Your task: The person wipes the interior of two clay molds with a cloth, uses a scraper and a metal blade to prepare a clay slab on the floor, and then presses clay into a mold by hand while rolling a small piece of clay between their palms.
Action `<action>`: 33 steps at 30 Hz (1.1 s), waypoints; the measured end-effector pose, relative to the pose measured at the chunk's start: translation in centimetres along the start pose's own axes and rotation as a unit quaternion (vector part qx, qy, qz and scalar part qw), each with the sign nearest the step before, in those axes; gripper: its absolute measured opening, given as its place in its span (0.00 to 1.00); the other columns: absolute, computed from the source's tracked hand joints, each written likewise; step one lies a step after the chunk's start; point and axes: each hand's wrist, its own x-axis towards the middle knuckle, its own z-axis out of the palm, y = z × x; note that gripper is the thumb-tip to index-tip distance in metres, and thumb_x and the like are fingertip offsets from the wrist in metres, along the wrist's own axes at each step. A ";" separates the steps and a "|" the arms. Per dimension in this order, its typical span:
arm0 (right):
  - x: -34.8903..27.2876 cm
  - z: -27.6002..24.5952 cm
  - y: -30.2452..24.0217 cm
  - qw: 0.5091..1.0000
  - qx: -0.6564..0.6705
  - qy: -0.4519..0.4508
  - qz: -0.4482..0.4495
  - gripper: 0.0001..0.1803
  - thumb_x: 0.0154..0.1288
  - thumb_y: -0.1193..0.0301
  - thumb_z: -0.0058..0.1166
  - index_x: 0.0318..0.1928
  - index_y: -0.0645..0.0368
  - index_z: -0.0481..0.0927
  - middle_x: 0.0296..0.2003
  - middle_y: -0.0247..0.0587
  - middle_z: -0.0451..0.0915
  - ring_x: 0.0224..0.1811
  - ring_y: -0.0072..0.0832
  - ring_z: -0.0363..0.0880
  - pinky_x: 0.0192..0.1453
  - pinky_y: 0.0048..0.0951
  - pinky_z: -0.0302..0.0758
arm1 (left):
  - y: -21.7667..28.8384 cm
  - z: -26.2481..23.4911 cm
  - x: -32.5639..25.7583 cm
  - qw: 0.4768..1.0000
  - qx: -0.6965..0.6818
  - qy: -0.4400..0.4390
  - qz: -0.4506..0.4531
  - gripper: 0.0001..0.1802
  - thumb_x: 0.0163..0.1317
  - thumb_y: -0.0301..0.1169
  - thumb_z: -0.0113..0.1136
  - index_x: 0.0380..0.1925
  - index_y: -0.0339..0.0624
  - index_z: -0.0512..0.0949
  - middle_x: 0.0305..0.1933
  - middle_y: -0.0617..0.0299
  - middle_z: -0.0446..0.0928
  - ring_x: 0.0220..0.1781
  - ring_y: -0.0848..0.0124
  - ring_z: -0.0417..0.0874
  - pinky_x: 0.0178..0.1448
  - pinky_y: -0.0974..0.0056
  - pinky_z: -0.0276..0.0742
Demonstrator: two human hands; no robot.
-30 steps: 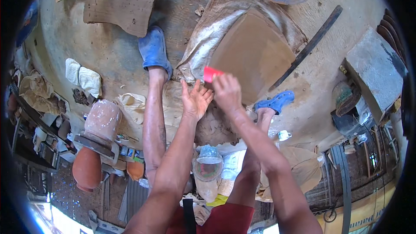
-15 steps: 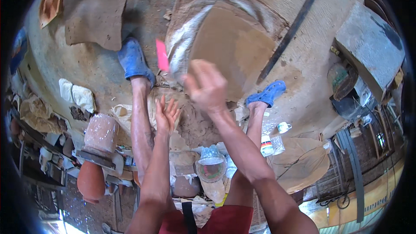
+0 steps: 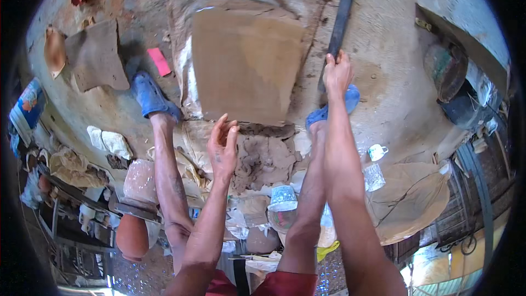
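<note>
A flat, smooth slab of brown clay [image 3: 246,66] lies on a whitish sheet [image 3: 186,79] on the floor between my feet. My right hand [image 3: 337,77] is closed around the near part of a long dark flat bar [image 3: 341,19] to the right of the slab. The bar's near end sticks out below my fingers. My left hand [image 3: 223,145] hovers just off the slab's near edge, its fingers loosely bent and apart, holding nothing. Beside it is a rough heap of soft clay [image 3: 263,159]. A pink strip [image 3: 159,61] lies left of the slab.
My feet in blue clogs [image 3: 153,94] stand on both sides of the slab. A second clay sheet [image 3: 98,57] lies far left. Nearer are a patterned tub [image 3: 282,197], a white cup [image 3: 377,152] and a reddish clay pot [image 3: 132,237]. A grey block [image 3: 466,5] stands at right.
My right hand has moved from above the slab to the dark bar and taken hold of it. My left hand has turned and risen towards the slab's near edge. The view has shifted.
</note>
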 end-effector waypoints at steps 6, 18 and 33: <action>-5.5 -10.5 -0.4 0.924 0.342 -0.134 0.103 0.20 0.83 0.57 0.47 0.47 0.63 0.81 0.26 0.39 0.81 0.23 0.25 0.78 0.29 0.31 0.75 | 10.4 14.1 2.6 0.963 0.096 -0.160 0.197 0.24 0.72 0.32 0.65 0.65 0.33 0.79 0.53 0.52 0.88 0.56 0.69 0.87 0.63 0.62 0.81; -17.0 -19.1 6.1 0.974 0.206 -0.093 0.009 0.29 0.81 0.46 0.49 0.41 0.64 0.76 0.27 0.51 0.78 0.30 0.47 0.80 0.37 0.47 0.74 | 25.0 33.0 6.6 0.966 -0.056 -0.248 0.044 0.12 0.77 0.33 0.60 0.53 0.39 0.81 0.46 0.62 0.83 0.48 0.73 0.82 0.56 0.62 0.81; -15.5 -25.4 5.0 0.975 0.194 -0.077 0.072 0.19 0.84 0.59 0.44 0.38 0.61 0.74 0.29 0.36 0.75 0.32 0.26 0.71 0.39 0.31 0.68 | 3.5 24.3 -8.0 0.887 -0.148 -0.437 0.006 0.14 0.78 0.41 0.60 0.51 0.42 0.81 0.51 0.68 0.77 0.53 0.78 0.76 0.59 0.65 0.76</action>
